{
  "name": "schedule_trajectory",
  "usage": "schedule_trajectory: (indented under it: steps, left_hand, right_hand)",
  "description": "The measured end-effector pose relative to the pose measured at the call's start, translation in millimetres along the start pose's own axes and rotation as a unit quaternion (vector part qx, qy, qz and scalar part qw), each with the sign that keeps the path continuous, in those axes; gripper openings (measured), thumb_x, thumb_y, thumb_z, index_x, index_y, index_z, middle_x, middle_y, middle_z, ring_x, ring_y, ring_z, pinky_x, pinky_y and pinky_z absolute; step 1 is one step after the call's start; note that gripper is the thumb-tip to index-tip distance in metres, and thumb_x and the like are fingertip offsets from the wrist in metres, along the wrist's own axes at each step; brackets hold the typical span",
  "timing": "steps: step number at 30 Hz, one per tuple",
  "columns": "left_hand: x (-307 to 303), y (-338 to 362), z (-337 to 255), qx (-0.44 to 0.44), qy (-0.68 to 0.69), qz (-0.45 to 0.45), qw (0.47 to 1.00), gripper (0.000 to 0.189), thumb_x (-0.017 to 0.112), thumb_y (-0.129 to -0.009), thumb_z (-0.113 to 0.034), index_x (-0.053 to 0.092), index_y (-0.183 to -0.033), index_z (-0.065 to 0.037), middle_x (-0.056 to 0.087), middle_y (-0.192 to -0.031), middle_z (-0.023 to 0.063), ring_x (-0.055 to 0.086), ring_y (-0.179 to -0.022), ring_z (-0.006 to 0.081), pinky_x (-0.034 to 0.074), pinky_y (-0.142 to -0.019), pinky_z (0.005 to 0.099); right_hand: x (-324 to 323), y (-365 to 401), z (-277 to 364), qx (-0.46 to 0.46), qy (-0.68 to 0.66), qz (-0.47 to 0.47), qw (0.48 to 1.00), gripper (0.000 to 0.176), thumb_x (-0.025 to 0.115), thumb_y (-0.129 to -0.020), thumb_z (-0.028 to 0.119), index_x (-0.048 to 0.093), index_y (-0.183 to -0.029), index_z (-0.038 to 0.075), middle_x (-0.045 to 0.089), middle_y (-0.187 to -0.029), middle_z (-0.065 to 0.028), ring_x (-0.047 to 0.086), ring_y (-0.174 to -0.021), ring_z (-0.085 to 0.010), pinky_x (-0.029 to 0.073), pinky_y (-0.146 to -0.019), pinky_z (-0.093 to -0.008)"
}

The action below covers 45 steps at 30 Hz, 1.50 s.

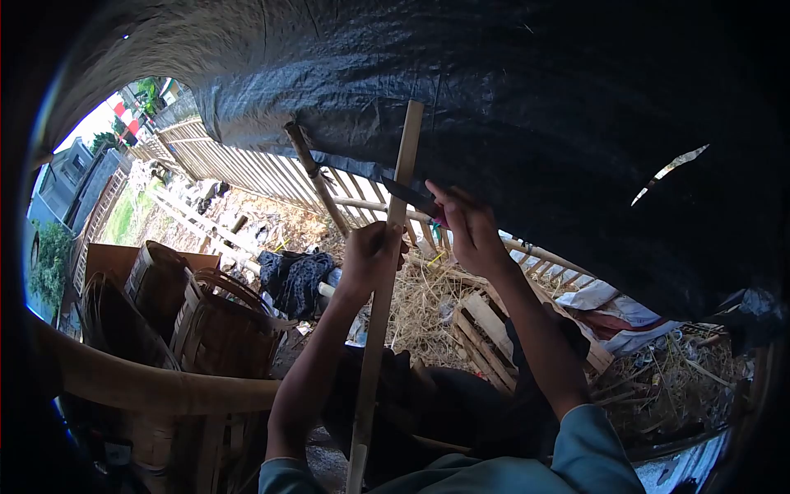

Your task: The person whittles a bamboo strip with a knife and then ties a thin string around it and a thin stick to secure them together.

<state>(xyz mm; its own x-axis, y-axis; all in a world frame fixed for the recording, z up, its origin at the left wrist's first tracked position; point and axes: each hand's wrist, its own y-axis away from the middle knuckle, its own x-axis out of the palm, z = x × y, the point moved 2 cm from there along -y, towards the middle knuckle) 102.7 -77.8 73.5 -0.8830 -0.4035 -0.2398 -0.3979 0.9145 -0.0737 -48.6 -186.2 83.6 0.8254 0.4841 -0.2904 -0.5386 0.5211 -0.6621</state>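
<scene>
A long, pale flat strip of bamboo or wood runs upright through the middle of the view, from my lap to the dark tarp. My left hand is closed round it at about mid-length. To the right, my right hand grips a knife by its reddish handle, the index finger stretched along the top. The dark blade points left and lies across the strip, above my left hand. Whether the edge bites into the strip cannot be made out.
Woven baskets stand at the left behind a thick bamboo pole. A dark tarp hangs overhead and to the right. A slatted bamboo fence, dry straw and wood pieces lie beyond my hands.
</scene>
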Motion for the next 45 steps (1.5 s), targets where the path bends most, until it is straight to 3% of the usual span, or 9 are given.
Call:
schedule_trajectory:
  steps: [12,16,19,24,27,31,36,42,45]
  left_hand:
    - [0.7,0.3,-1.1,-0.029,0.049,-0.006,0.998,0.027,0.054,-0.094,-0.022,0.063,-0.088,0.003,0.062,-0.067,0.0046,0.058,-0.057,0.0086,0.045,-0.051,0.0246]
    - [1.5,6.7,-20.1,-0.09,0.245,-0.023,0.965,0.018,0.057,-0.088,-0.011,0.061,-0.093,0.006,0.062,-0.075,0.0073,0.06,-0.066,0.0129,0.046,-0.058,0.0244]
    - [-8.1,5.1,-12.7,-0.005,0.17,0.041,0.985,0.018,0.059,-0.085,-0.008,0.06,-0.096,0.007,0.061,-0.076,0.007,0.058,-0.063,0.0123,0.044,-0.056,0.0242]
    - [1.7,5.1,-18.9,-0.049,0.271,0.016,0.961,0.05,0.073,-0.08,-0.014,0.05,-0.119,0.006,0.062,-0.074,0.0039,0.052,-0.06,0.0055,0.039,-0.053,0.0205]
    - [4.4,4.8,-20.0,-0.058,0.262,-0.011,0.963,0.05,0.073,-0.081,-0.013,0.048,-0.12,0.006,0.064,-0.075,0.0046,0.052,-0.059,0.0055,0.039,-0.051,0.0205]
    - [4.1,3.2,-20.6,-0.079,0.296,-0.004,0.952,0.048,0.072,-0.081,-0.013,0.049,-0.119,0.005,0.063,-0.074,0.0046,0.053,-0.058,0.0063,0.04,-0.05,0.0213]
    - [1.3,2.1,-13.6,-0.063,0.237,0.016,0.969,0.036,0.057,-0.091,-0.024,0.051,-0.117,0.001,0.061,-0.083,0.0045,0.057,-0.063,0.0085,0.046,-0.054,0.0207]
    - [-1.1,2.0,-19.9,-0.09,0.304,-0.008,0.948,0.044,0.051,-0.095,-0.034,0.05,-0.113,0.005,0.064,-0.083,0.0084,0.056,-0.059,0.0112,0.043,-0.052,0.024]
    - [-4.6,1.8,-20.8,-0.129,0.335,-0.01,0.933,0.043,0.046,-0.097,-0.035,0.051,-0.111,0.005,0.064,-0.088,0.0117,0.057,-0.063,0.0131,0.045,-0.054,0.0242]
  right_hand:
    - [6.6,-0.1,6.2,-0.084,0.085,0.005,0.993,0.032,0.07,-0.079,0.004,0.06,-0.109,0.003,0.056,-0.081,-0.0064,0.061,-0.068,-0.0117,0.056,-0.06,-0.0236]
    - [9.2,-0.3,13.6,-0.075,0.08,-0.033,0.993,0.022,0.074,-0.076,0.007,0.06,-0.092,0.002,0.058,-0.08,-0.0074,0.064,-0.068,-0.0139,0.057,-0.058,-0.024]
    - [11.8,1.6,9.6,-0.083,0.119,-0.048,0.988,0.021,0.075,-0.075,0.013,0.059,-0.087,0.005,0.059,-0.075,-0.0054,0.063,-0.066,-0.0148,0.053,-0.057,-0.0257]
    - [16.2,1.9,24.4,-0.154,0.196,-0.058,0.967,0.022,0.074,-0.076,0.025,0.059,-0.083,0.011,0.06,-0.068,-0.0002,0.059,-0.063,-0.0168,0.045,-0.055,-0.0309]
    - [19.7,3.0,27.2,-0.22,0.259,-0.074,0.938,0.025,0.077,-0.073,0.02,0.057,-0.084,0.01,0.06,-0.069,0.0,0.057,-0.057,-0.0156,0.042,-0.05,-0.029]
    - [21.1,6.4,23.5,-0.192,0.244,-0.084,0.947,0.026,0.077,-0.073,0.022,0.055,-0.08,0.011,0.058,-0.066,0.001,0.057,-0.058,-0.0154,0.042,-0.051,-0.0301]
    - [20.7,5.2,21.0,-0.2,0.256,-0.068,0.943,0.026,0.076,-0.074,0.021,0.053,-0.078,0.011,0.055,-0.064,0.0013,0.056,-0.057,-0.0148,0.041,-0.05,-0.0307]
    - [12.9,2.2,8.9,-0.088,0.249,-0.065,0.962,0.021,0.07,-0.081,0.021,0.053,-0.082,0.008,0.054,-0.063,-0.0009,0.055,-0.056,-0.0137,0.04,-0.051,-0.0278]
    - [12.9,3.7,-9.1,0.158,0.069,-0.069,0.983,0.019,0.063,-0.088,0.024,0.054,-0.087,0.007,0.052,-0.063,0.0001,0.05,-0.056,-0.0083,0.038,-0.051,-0.0233]
